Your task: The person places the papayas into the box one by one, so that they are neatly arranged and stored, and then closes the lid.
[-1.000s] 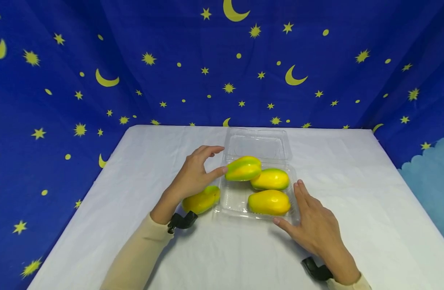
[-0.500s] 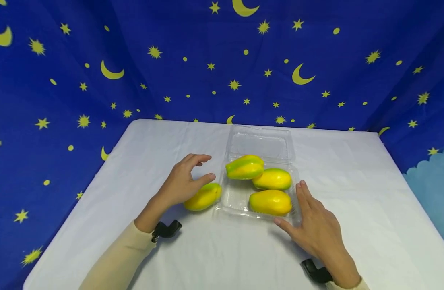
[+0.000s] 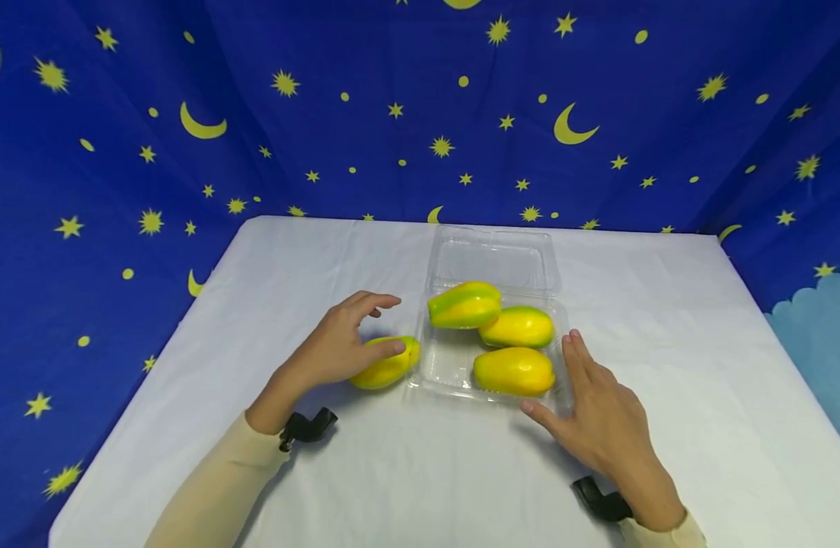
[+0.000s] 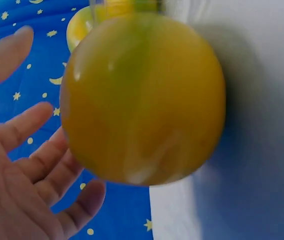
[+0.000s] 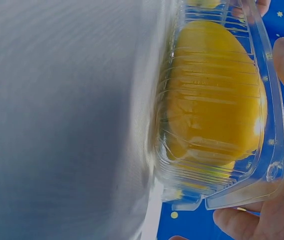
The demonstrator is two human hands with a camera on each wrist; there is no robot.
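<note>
My left hand (image 3: pixel 333 342) hovers at the loose papaya (image 3: pixel 385 365) left of the container, fingers spread and thumb over its top. In the left wrist view that yellow-green papaya (image 4: pixel 142 105) fills the middle, with the fingers apart beside it. A clear plastic clamshell container (image 3: pixel 440 384) holds three papayas: one at the front right (image 3: pixel 514 371), one behind it (image 3: pixel 519 327), and a greener back-left one (image 3: pixel 464 305) leaning over its neighbour. My right hand (image 3: pixel 601 415) rests along the container's right side, fingers extended and thumb at the front corner.
The container's hinged lid (image 3: pixel 493 259) lies folded back behind it. A white cloth covers the table (image 3: pixel 420 472). A blue curtain with moons and stars (image 3: pixel 365 137) rises behind the table and at both sides.
My left hand has drawn back leftward from the back-left papaya in the container and come over the loose papaya. The right hand stays at the container's side; the view has shifted slightly.
</note>
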